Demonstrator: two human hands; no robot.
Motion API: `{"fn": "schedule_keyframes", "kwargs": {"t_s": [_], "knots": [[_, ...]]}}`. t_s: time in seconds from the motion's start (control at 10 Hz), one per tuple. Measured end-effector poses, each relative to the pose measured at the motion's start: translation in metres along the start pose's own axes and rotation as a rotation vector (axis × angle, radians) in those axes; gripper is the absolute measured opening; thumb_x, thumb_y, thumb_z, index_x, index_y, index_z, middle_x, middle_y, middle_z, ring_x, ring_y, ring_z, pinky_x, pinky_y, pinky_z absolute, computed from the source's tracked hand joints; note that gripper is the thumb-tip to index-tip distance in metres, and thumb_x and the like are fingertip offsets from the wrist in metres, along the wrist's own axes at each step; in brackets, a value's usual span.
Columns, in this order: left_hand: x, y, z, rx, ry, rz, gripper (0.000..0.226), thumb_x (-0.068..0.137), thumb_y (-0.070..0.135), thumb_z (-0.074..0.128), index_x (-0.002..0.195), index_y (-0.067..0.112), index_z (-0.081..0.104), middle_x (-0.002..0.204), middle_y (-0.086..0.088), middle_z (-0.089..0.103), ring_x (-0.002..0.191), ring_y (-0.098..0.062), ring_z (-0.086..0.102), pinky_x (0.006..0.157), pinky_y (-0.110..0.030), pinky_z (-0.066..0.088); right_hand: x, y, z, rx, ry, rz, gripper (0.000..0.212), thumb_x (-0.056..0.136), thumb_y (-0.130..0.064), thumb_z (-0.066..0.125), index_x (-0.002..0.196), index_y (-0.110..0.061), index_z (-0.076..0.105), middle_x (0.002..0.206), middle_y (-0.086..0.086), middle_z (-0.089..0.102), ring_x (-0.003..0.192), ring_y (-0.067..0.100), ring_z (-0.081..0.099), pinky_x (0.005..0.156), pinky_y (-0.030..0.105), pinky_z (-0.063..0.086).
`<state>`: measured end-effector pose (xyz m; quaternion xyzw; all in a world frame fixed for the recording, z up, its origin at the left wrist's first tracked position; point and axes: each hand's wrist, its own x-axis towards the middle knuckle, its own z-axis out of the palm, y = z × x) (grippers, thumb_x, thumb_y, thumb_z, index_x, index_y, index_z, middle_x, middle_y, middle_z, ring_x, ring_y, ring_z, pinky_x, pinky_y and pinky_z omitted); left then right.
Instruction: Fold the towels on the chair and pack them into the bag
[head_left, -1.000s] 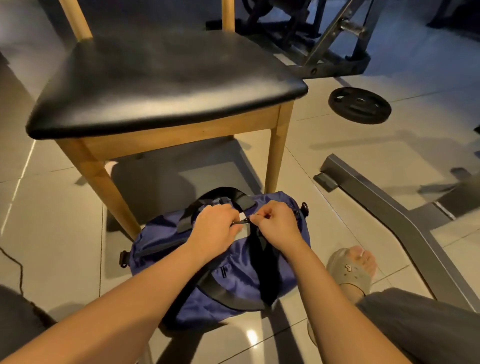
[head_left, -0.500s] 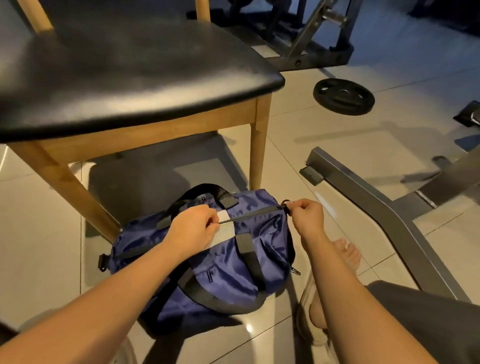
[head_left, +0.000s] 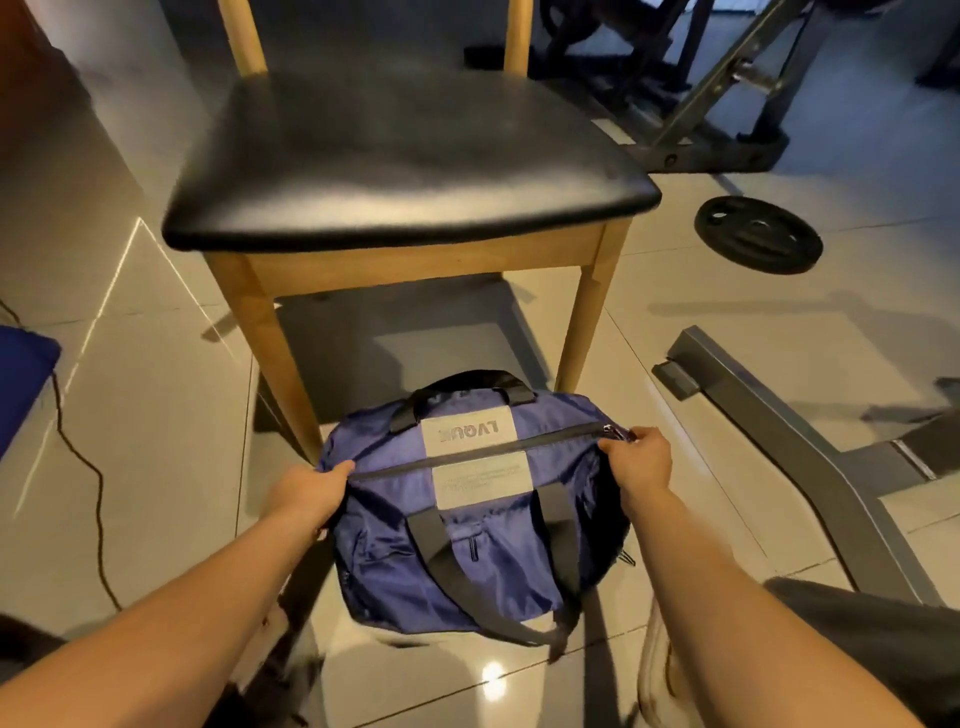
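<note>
Blue nylon duffel bag (head_left: 395, 561) looks zipped: left hand (head_left: 306, 491) grips its end, right hand (head_left: 636, 460) pinches the small metal zip pull (head_left: 619, 432). Hold the 2 ends taut and seat it fully.

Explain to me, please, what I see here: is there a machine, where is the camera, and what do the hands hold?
There is no machine. These are a person's two bare hands, seen from a camera worn on the head and looking down. A blue bag lies on the tiled floor before a wooden chair with a black seat. The left hand grips the bag's left end. The right hand pinches the zipper pull at the right end. The zipper looks closed. A black weight plate and a grey metal frame lie to the right.
</note>
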<state>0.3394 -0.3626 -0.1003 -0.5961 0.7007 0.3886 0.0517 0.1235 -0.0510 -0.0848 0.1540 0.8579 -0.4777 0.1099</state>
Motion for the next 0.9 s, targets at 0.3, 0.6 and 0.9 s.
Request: {"fn": "schedule_keyframes", "kwargs": {"t_s": [0.3,0.6,0.9], "knots": [[-0.019,0.028,-0.009,-0.424,0.346,0.048,0.021,0.097,0.023,0.066,0.086,0.006,0.063,0.086,-0.016,0.062,0.080,-0.034,0.056,0.071,-0.037,0.041,0.021,-0.033,0.007,0.106,-0.003,-0.096,0.036,0.087,-0.017,0.079,0.118,-0.012,0.060,0.101,0.006,0.064,0.094,0.027,0.062,0.084,0.035,0.051],[-0.003,0.020,0.007,-0.448,0.284,0.076,0.022,0.098,0.027,0.067,0.087,0.008,0.066,0.082,-0.013,0.066,0.081,-0.036,0.061,0.072,-0.039,0.046,0.057,-0.030,0.024,0.173,-0.140,0.013,0.031,0.086,-0.006,0.076,0.112,-0.011,0.060,0.093,0.007,0.070,0.088,0.028,0.067,0.081,0.036,0.055],[-0.045,0.048,-0.077,-0.307,-0.013,-0.236,0.035,0.092,0.028,0.075,0.114,0.005,0.060,0.113,-0.013,0.065,0.094,-0.035,0.064,0.076,-0.038,0.049,0.014,-0.088,-0.021,-0.207,-0.407,0.230,0.052,0.093,-0.025,0.072,0.134,-0.014,0.042,0.111,0.015,0.064,0.098,0.032,0.065,0.091,0.051,0.057]]}}
